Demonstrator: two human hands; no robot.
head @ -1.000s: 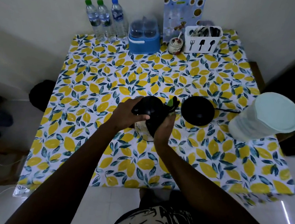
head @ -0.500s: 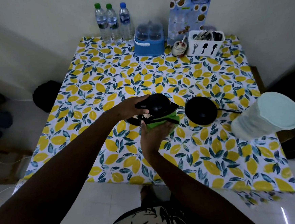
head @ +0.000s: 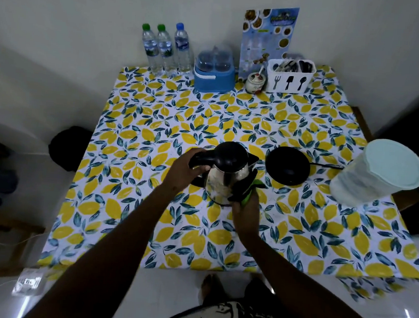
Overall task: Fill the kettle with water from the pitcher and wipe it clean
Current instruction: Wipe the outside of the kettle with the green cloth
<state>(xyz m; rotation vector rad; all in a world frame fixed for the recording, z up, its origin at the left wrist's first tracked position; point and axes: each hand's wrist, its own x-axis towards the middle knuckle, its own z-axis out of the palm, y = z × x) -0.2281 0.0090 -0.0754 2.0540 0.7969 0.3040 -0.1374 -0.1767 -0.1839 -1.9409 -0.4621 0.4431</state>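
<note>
A steel kettle [head: 223, 182] with a black lid and handle stands near the middle of the lemon-print table [head: 232, 115], lid closed. My left hand [head: 186, 168] grips its black handle on the left side. My right hand [head: 245, 212] holds a green and black cloth [head: 247, 189] pressed against the kettle's right side. The black kettle base [head: 288, 166] lies just right of the kettle, its cord running right. A pale lidded pitcher [head: 377, 173] stands at the table's right edge, apart from both hands.
Along the back edge stand three water bottles [head: 165, 48], a blue box [head: 214, 71], a small jar [head: 256, 82], a menu card [head: 267, 38] and a white cutlery holder [head: 290, 76]. A dark stool [head: 68, 145] sits left of the table. My feet [head: 233, 290] show at the near edge.
The kettle went from tilted on its side to upright. My right hand with the cloth moved from under the kettle's front to its right side. My left hand stayed on the handle.
</note>
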